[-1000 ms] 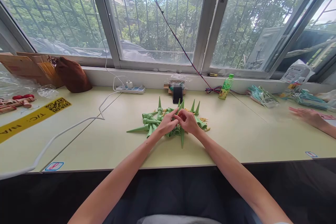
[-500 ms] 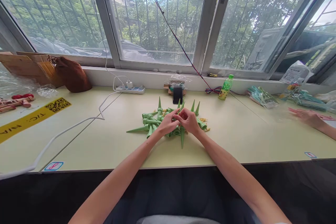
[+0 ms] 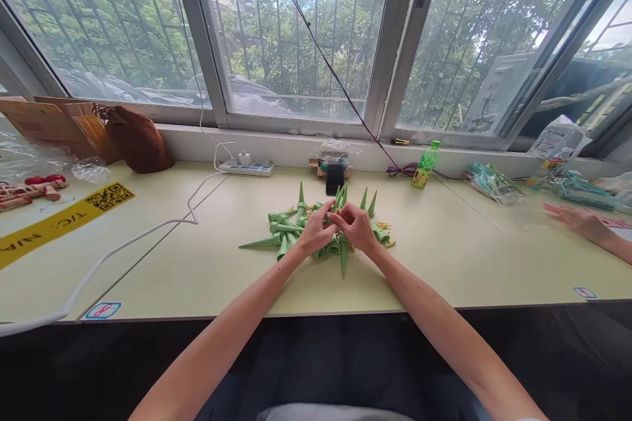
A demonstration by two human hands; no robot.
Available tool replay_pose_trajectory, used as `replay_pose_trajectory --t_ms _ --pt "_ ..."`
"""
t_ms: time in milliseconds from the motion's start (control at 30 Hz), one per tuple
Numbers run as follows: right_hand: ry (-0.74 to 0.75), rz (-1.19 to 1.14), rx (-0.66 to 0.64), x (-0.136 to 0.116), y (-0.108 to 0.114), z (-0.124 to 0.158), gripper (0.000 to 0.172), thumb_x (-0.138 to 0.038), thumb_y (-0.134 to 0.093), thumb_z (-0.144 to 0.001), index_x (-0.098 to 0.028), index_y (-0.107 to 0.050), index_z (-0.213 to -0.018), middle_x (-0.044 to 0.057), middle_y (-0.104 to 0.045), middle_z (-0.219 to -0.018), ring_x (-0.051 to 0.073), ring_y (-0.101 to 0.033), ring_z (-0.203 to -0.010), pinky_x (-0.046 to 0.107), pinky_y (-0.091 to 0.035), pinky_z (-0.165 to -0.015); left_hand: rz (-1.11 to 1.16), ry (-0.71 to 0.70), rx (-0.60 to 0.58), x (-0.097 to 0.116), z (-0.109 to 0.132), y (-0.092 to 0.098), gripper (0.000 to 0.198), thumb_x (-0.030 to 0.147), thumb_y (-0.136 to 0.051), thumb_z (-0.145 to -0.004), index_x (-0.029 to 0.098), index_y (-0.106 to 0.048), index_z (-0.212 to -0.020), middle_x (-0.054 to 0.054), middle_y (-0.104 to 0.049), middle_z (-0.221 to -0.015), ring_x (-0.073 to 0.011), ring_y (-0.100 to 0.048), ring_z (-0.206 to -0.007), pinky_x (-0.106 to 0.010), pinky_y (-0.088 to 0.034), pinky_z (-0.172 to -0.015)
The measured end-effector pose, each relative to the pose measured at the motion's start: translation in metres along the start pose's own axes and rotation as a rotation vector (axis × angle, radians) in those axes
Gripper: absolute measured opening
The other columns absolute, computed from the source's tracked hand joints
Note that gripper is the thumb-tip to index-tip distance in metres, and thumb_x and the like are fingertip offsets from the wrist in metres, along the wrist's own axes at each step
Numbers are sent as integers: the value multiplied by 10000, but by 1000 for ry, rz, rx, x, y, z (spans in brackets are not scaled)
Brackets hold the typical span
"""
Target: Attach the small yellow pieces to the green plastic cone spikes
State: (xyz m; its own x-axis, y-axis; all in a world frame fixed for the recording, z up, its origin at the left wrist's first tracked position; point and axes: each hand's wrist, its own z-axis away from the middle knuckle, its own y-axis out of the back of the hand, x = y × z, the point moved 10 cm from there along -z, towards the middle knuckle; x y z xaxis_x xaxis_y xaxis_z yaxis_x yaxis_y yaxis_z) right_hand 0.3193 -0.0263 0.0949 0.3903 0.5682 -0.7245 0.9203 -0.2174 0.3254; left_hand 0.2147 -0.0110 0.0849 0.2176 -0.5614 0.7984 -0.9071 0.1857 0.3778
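Pale yellow-green table (image 3: 444,256) across the middle of the frame, dark edge along the bottom. At centre, a pile of green cone spikes (image 3: 284,231), tips pointing outward and upward. Above the pile, left hand (image 3: 316,233) and right hand (image 3: 356,229) pressed close together, fingers curled, both pinching one green spike (image 3: 340,197) standing tip-up between them. Just behind the pile, a dark phone (image 3: 334,177) propped upright near the sill. Toward upper left, a white power strip (image 3: 245,168) with a white cable (image 3: 143,233) trailing down to the left edge; further left, a brown pouch (image 3: 135,139), cardboard (image 3: 44,120) and a yellow strip with a QR code (image 3: 59,223). Right of centre, a green bottle (image 3: 425,164) against the sill. At far right, another person's hand (image 3: 577,218) flat on the table near teal packets (image 3: 494,181). Across the top, large barred windows (image 3: 296,26), trees beyond.
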Motion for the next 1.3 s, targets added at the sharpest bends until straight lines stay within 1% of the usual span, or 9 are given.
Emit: replay_pose_trajectory --t_ms 133,267,433,567,733,867,1100,1300 --pt "-7 -6 2 1 1 0 423 -550 -635 -810 -205 -455 -644 -45 -456 -529 98 -371 -493 240 -306 -473 4 -20 -5 2 0 -1 640 109 -511 -688 139 -515 -1328 -53 -605 -956 -104 -543 -727 -175 -456 -594" --pt "-7 -9 -3 0 1 0 422 -552 -635 -809 -204 -458 -648 -46 -454 -528 99 -371 -494 243 -306 -475 -9 -17 -8 1 0 -1 629 115 -509 -693 126 -516 -1322 -56 -603 -956 -112 -550 -744 -177 -459 -594" --pt "22 -3 -29 -6 -1 0 383 -522 -610 -840 -205 -475 -672 -45 -465 -531 102 -386 -491 245 -317 -483 -12 -14 -22 -1 0 -3 633 108 -500 -697 115 -517 -1330 -87 -633 -1044 -139 -588 -803 -212 -500 -647" --pt "37 12 -55 -10 -3 1 367 -512 -581 -861 -206 -475 -686 -34 -498 -550 106 -421 -496 245 -341 -494 18 -18 -49 -4 1 -6 680 89 -494 -692 131 -491 -1371 -93 -658 -1097 -148 -622 -812 -240 -536 -682" --pt "42 13 -72 -11 -5 1 363 -516 -569 -862 -208 -466 -700 -35 -483 -562 106 -417 -502 244 -342 -491 -16 -25 -53 -5 1 -6 708 82 -504 -686 131 -478 -1391 -115 -622 -1259 -193 -636 -966 -275 -560 -778" --pt "36 9 -87 -9 -6 1 362 -517 -559 -866 -211 -454 -703 -38 -470 -566 107 -408 -504 246 -340 -494 -47 -38 -56 -5 2 -7 716 81 -504 -687 122 -472 -1401 -129 -593 -1318 -227 -616 -1075 -298 -553 -845" --pt "39 -4 -105 -9 -7 2 346 -499 -566 -866 -210 -453 -713 -38 -473 -577 104 -407 -508 242 -339 -493 -77 -29 -51 -8 2 -7 710 91 -508 -695 118 -471 -1404 -142 -531 -1397 -248 -600 -1140 -324 -542 -890" --pt "33 -12 -115 -8 -8 2 349 -502 -562 -868 -208 -454 -715 -39 -468 -575 102 -402 -502 242 -330 -488 -85 -48 -47 -8 2 -6 715 83 -513 -686 127 -480 -1398 -126 -545 -1387 -258 -570 -1201 -319 -535 -914"
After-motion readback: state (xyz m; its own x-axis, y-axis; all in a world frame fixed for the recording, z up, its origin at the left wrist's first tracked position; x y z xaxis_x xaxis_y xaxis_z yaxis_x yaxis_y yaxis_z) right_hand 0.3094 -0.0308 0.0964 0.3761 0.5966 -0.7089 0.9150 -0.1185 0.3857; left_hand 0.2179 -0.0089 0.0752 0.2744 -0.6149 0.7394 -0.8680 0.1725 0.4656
